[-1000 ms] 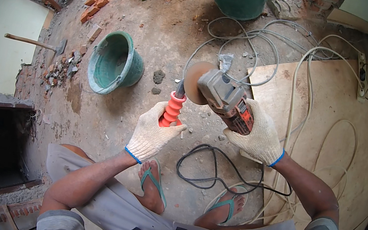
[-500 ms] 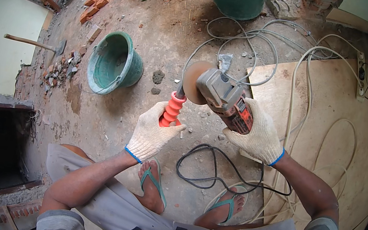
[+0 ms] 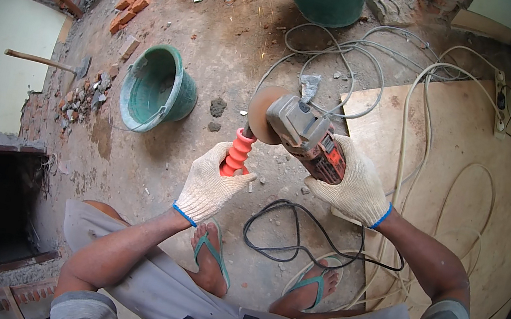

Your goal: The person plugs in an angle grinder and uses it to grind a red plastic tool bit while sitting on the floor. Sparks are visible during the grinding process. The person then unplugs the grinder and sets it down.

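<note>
My left hand (image 3: 212, 178), in a white knit glove with a blue cuff, is closed around the red ribbed grip of a chisel (image 3: 239, 150). The chisel's dark metal shaft points away from me and meets the brown disc (image 3: 264, 113) of an angle grinder (image 3: 310, 140). Gripped round its red and black body is my gloved right hand (image 3: 356, 186). Faint sparks fly off beyond the disc toward the far bucket. The grinder's head partly hides the disc, and the chisel's tip is hard to make out.
A green bucket (image 3: 183, 93) stands on the dirty floor at left, a larger green tub (image 3: 328, 1) farther off. Bricks (image 3: 132, 7), rubble and a hammer (image 3: 49, 61) lie left. Cables coil ahead and over a plywood sheet (image 3: 450, 165) at right; a black cord (image 3: 297, 234) loops near my feet.
The grinder has shifted slightly left, with its disc against the chisel's shaft. Sparks beyond the disc show more plainly now. Both hands keep their hold.
</note>
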Available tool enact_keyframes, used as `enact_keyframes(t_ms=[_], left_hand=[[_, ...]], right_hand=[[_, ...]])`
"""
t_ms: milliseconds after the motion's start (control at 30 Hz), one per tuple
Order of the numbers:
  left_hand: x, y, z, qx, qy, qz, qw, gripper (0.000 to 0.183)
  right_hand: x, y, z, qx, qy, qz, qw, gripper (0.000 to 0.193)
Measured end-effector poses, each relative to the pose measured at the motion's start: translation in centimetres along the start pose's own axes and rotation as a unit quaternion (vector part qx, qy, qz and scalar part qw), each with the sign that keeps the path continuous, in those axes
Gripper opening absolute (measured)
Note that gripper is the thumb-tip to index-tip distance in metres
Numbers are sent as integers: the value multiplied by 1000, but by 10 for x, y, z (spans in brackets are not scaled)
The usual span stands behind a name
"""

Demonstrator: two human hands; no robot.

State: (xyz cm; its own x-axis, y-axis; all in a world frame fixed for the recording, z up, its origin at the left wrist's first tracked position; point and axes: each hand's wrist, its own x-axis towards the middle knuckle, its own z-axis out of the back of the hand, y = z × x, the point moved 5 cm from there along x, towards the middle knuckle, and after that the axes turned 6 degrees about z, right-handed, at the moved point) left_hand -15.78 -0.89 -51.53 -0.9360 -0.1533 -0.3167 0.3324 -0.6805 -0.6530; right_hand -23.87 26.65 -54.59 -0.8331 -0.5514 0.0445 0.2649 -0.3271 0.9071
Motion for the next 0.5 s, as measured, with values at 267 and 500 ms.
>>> enact_keyframes(t_ms=[267, 500], left_hand=[[-1, -1, 1, -11, 5, 7, 1000, 51], [-3, -9, -1, -65, 50, 34, 996, 47]], right_hand=[[-3, -7, 3, 8, -6, -30, 999, 80], [-13, -18, 2, 16, -17, -64, 998, 85]])
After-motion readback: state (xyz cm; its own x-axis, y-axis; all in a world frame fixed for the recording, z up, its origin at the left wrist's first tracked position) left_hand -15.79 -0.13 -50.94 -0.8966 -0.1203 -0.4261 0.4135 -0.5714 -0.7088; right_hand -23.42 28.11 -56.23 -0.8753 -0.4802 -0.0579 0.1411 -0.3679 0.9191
